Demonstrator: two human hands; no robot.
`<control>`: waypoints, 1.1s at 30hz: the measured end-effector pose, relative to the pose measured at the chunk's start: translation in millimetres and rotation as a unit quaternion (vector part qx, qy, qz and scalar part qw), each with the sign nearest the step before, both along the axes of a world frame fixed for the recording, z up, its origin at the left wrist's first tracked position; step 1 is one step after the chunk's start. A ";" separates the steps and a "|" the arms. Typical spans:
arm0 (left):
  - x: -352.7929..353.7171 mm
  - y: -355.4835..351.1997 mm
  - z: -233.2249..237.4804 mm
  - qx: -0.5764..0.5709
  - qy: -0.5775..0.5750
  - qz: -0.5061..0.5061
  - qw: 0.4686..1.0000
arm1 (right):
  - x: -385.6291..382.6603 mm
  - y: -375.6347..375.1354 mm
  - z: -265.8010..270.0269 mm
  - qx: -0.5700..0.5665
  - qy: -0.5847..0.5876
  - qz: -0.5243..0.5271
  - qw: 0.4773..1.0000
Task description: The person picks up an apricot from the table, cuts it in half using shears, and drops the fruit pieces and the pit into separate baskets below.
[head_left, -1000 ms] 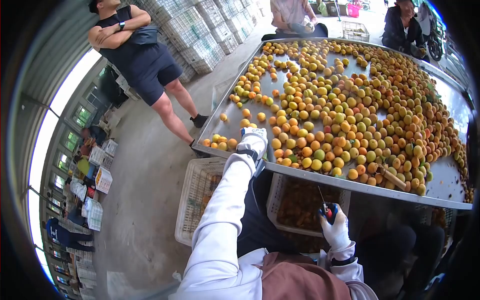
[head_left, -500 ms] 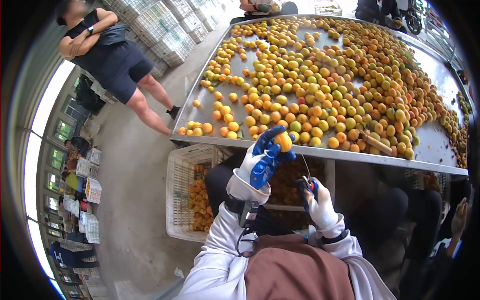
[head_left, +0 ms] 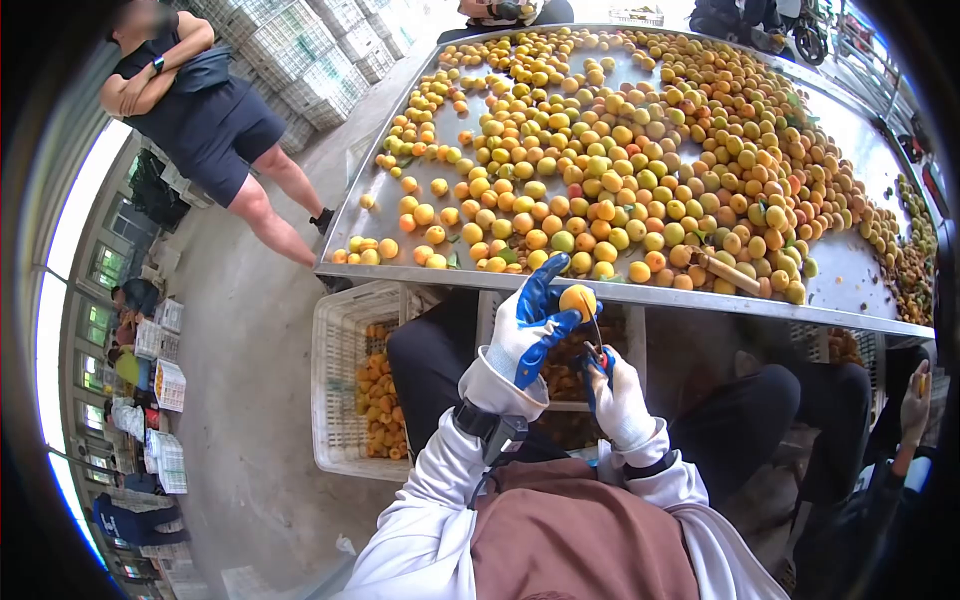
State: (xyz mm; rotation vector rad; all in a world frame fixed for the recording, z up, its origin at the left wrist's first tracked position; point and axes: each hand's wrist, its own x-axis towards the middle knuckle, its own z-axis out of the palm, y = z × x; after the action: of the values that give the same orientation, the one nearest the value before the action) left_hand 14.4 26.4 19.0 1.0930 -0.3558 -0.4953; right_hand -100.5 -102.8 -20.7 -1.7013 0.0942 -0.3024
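My left hand (head_left: 527, 330), in a white glove with blue coated fingers, holds a yellow-orange apricot (head_left: 577, 299) just past the near edge of the metal table (head_left: 480, 278). In my right hand (head_left: 618, 400), gloved the same way, is the handle of a small knife (head_left: 598, 330). Its thin blade points up and lies against the right side of the apricot. Beyond my hands, many loose apricots (head_left: 610, 180) in yellow, orange and green cover the tabletop. A short wooden stick (head_left: 733, 275) rests among them.
A white plastic crate (head_left: 330, 440) with apricot pieces stands below the table at my left; another crate (head_left: 638, 350) sits under the table before me. A person (head_left: 200, 100) stands at the left with arms crossed. Another person's hand (head_left: 915, 405) is at the far right. Stacked crates (head_left: 300, 60) stand behind.
The knife has come up to the apricot, its blade now against the fruit. My hands have drawn closer together, and the view has shifted slightly.
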 end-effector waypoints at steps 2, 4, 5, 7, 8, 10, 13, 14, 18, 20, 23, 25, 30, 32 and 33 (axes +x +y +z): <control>-0.7 -1.2 -5.5 0.009 -0.033 0.000 0.999 | -0.2 -1.5 0.5 -0.003 0.011 -0.001 1.000; -2.7 -2.0 -8.4 0.019 -0.066 0.000 0.998 | 0.3 -5.0 -0.8 0.006 0.009 0.013 1.000; -6.1 -2.2 -1.2 0.046 -0.118 -0.007 0.992 | 1.1 -6.5 -1.6 0.006 0.010 0.011 1.000; -4.6 2.7 3.5 0.089 -0.206 -0.033 0.974 | 1.9 -8.3 -2.7 0.066 0.032 0.044 0.996; -3.4 3.9 7.7 0.088 -0.204 -0.033 0.974 | 1.4 -8.6 -2.0 0.066 0.034 0.044 0.996; -4.4 4.2 18.1 0.072 -0.167 -0.066 0.981 | 0.0 -8.7 0.3 0.067 0.022 0.055 0.996; -9.8 1.2 7.3 0.063 -0.188 -0.047 0.979 | 1.5 -4.8 -11.9 0.088 0.003 0.025 0.996; -13.3 -0.2 4.4 0.053 -0.140 -0.043 0.988 | 2.2 -3.7 -12.6 0.088 0.003 0.023 0.996; -21.2 -12.8 -6.1 -0.013 -0.050 -0.019 0.998 | 4.9 2.7 -26.4 0.047 -0.003 -0.004 0.999; -27.0 -24.8 -11.6 -0.001 -0.032 0.018 0.999 | 7.4 4.5 -33.9 0.018 0.006 -0.017 1.000; -30.3 -33.2 -16.3 -0.062 0.141 0.009 0.988 | 7.5 3.1 -32.4 0.030 0.069 -0.033 0.997; -29.1 -35.9 -19.0 -0.036 0.124 0.015 0.992 | 5.1 2.8 -22.7 -0.023 0.066 -0.039 0.997; -18.9 -40.0 -28.5 0.041 0.071 0.023 0.996 | 7.0 8.9 -34.0 0.051 0.007 -0.059 0.997; -20.7 -41.0 -24.0 0.040 0.080 0.028 0.996 | 9.6 3.4 -53.2 0.228 0.072 0.018 0.971; -20.1 -39.8 -23.4 0.037 0.106 0.014 0.994 | 9.3 4.6 -52.0 0.276 0.062 0.030 0.959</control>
State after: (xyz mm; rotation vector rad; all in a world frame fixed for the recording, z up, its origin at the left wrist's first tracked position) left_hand -5.7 -13.4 -4.3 1.1038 -0.1371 -0.5965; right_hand -91.2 -98.2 -72.6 -1.1624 0.2008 -0.1061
